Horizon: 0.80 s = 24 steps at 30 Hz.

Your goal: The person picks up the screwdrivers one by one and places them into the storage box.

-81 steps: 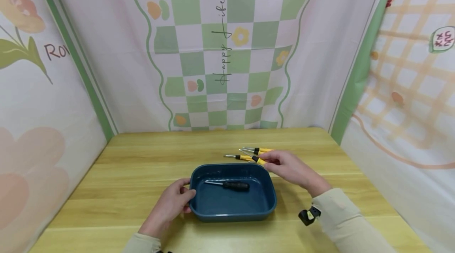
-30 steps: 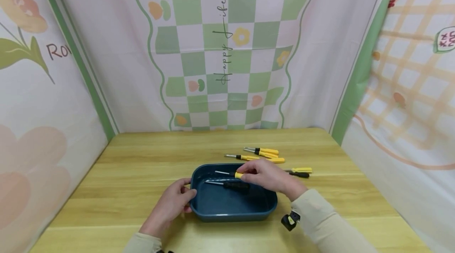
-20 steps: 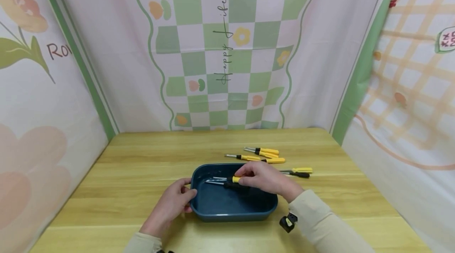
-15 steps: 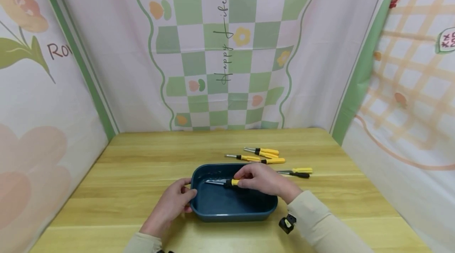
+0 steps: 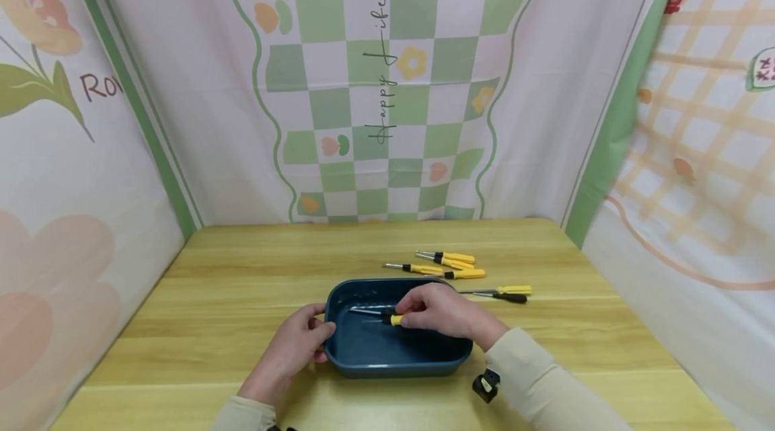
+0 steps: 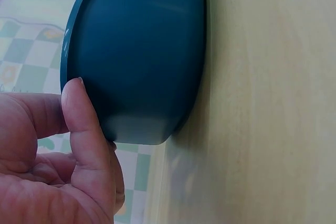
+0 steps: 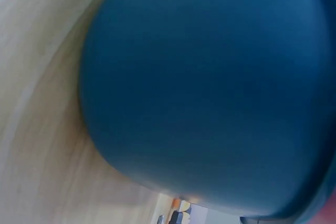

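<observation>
A dark blue rectangular dish (image 5: 396, 372) stands on the wooden table. My left hand (image 5: 295, 340) holds its left end, thumb at the rim, as the left wrist view shows against the dish wall (image 6: 136, 51). Inside the dish, my right hand (image 5: 445, 311) pinches a yellow-handled screwdriver (image 5: 396, 320) low down, its shaft pointing left. Just behind it lies a black-handled screwdriver (image 5: 366, 311), its handle mostly covered by the right hand. In the right wrist view the dish's outer wall (image 7: 199, 93) hides the fingers and the tool.
Behind the dish lie several yellow-handled screwdrivers (image 5: 466, 274) on the table (image 5: 242, 269). A yellow-handled screwdriver (image 5: 514, 290) and a black-handled screwdriver (image 5: 511, 298) lie to the right. Patterned curtains (image 5: 387, 81) enclose the back and sides.
My right hand has brought the yellow-handled screwdriver from the table behind over the rim and lowered it into the dish, in front of the black one. The left hand keeps its hold.
</observation>
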Available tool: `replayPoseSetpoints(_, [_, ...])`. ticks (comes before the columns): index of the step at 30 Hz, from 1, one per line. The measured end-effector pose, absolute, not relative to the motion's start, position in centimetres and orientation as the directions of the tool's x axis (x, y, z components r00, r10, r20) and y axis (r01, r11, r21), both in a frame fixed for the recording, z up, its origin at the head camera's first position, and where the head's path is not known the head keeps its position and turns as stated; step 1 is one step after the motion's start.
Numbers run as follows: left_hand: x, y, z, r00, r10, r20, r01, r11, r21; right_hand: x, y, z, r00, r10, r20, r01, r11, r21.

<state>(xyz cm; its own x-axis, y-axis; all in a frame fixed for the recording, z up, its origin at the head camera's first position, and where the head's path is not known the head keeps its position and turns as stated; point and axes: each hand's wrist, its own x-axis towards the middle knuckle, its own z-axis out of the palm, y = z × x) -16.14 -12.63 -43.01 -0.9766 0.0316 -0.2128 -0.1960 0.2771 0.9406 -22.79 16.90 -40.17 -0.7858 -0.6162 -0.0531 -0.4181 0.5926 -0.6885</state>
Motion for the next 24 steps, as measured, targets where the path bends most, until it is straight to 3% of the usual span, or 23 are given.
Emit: replayPoseSetpoints(24, [-16.20, -12.65, -43.31, -0.978, 0.032, -0.206, -0.190, 0.268, 0.944, -22.75, 16.37, -40.81, -0.807, -0.589, -0.027, -0.443, 0.636, -0.632])
